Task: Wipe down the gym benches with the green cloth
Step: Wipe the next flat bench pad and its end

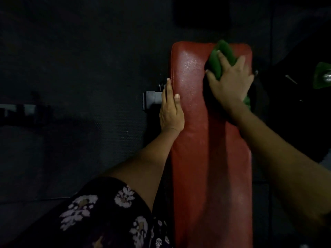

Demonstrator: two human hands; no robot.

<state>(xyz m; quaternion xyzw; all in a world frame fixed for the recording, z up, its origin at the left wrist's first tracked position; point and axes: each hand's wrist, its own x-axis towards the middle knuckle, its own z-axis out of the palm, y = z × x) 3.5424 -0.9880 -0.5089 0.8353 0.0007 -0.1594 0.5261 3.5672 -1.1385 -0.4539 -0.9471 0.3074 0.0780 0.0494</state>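
Observation:
A long red padded gym bench (195,140) runs away from me down the middle of the view. Its far part glistens with wet spots. My right hand (231,81) lies on a bunched green cloth (222,56) near the bench's far right corner, fingers spread over it and pressing it to the pad. A bit of cloth shows under my wrist at the right edge. My left hand (171,108) rests flat along the bench's left edge, fingers straight and thumb on the pad.
Dark rubber flooring (80,68) surrounds the bench. A grey metal frame bar (152,99) sticks out left under the bench beside my left hand. A green object with a shiny part (323,76) sits at the right edge. More dark equipment stands at the far left.

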